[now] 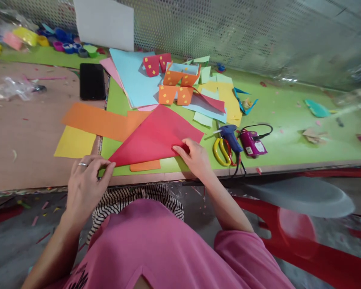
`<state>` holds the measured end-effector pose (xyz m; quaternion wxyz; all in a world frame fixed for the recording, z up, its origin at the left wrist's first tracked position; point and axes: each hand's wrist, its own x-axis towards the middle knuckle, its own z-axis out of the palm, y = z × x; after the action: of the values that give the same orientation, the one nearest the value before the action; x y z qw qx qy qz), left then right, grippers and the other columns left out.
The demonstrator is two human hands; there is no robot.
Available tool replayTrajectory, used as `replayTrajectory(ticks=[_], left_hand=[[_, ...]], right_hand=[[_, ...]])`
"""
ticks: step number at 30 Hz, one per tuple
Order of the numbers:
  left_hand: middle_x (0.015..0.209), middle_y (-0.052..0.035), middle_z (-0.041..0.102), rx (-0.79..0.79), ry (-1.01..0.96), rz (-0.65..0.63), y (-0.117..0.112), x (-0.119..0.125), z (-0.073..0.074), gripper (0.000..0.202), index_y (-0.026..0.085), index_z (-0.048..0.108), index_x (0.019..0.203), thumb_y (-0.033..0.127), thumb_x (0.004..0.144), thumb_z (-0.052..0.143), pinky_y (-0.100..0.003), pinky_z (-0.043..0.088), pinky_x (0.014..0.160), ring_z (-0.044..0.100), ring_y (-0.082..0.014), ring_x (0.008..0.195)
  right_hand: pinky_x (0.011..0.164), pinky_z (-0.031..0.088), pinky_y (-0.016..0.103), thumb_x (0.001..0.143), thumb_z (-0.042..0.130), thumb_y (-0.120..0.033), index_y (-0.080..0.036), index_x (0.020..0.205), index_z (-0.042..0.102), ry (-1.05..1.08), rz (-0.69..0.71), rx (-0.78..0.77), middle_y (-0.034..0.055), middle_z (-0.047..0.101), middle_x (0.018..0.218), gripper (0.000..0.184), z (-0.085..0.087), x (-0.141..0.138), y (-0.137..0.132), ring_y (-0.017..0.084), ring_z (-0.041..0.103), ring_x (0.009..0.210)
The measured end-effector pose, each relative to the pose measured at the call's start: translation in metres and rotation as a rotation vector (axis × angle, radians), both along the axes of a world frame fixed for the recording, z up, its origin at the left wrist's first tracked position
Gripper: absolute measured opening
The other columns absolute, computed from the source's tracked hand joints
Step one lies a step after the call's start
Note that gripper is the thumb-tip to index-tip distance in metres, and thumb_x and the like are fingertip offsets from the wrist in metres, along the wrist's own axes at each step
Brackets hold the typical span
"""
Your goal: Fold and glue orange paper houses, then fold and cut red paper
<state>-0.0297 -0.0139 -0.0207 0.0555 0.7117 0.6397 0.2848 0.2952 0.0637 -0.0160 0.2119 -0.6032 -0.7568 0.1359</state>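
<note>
Worktop (pixel 291 144), green and brown | red sheet (pixel 156 136), near middle, apparently folded | left hand (pixel 88 176): grip pinched on sheet's left corner | right hand (pixel 197 158): grip upon its right part, cannot tell if clamped | step, presumably: aligning a fold; next move calls for even creasing pressure.

Sheet (pixel 159 134) lies between left hand (pixel 88 180) and right hand (pixel 197 158), on table (pixel 33 156). Scissors (pixel 215 151), glue gun (pixel 231 135), then adapter (pixel 253 143) sit right of right hand. Phone (pixel 92 82) lies beyond left hand, caps (pixel 68 48) farther back. Cutouts (pixel 167 95) beyond both hands.
</note>
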Motion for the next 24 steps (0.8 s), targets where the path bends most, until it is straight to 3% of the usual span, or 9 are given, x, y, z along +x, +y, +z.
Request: replayTrajectory(ticks=[6, 13, 24], left_hand=[[0.093, -0.0092, 0.069, -0.004, 0.03, 0.052, 0.001, 0.002, -0.003, 0.039, 0.023, 0.059, 0.086, 0.055, 0.104, 0.046, -0.045, 0.048, 0.087, 0.065, -0.0303, 0.093], [0.093, -0.0102, 0.067, -0.037, 0.062, 0.054, 0.006, 0.0, -0.004, 0.048, 0.022, 0.062, 0.094, 0.065, 0.101, 0.043, -0.047, 0.049, 0.09, 0.064, -0.0322, 0.095], [0.084, -0.0053, 0.064, -0.131, -0.023, 0.052, 0.011, -0.004, 0.009, 0.039, 0.024, 0.061, 0.092, 0.057, 0.102, 0.044, -0.04, 0.047, 0.079, 0.06, -0.0274, 0.081]], right_hand=[[0.068, 0.037, 0.033, 0.104, 0.049, -0.052, -0.022, 0.094, 0.061, -0.135, -0.027, 0.012, 0.0087, 0.071, 0.088, 0.034, 0.002, -0.009, 0.001, 0.023, 0.062, 0.079], [0.065, 0.032, 0.032, 0.106, 0.048, -0.048, -0.022, 0.092, 0.059, -0.211, -0.064, -0.032, 0.0094, 0.073, 0.09, 0.031, 0.002, -0.013, 0.006, 0.023, 0.064, 0.079], [0.063, 0.03, 0.032, 0.105, 0.053, -0.048, -0.023, 0.09, 0.057, -0.222, -0.095, -0.133, 0.0092, 0.074, 0.093, 0.029, 0.011, -0.014, 0.011, 0.022, 0.065, 0.08]])
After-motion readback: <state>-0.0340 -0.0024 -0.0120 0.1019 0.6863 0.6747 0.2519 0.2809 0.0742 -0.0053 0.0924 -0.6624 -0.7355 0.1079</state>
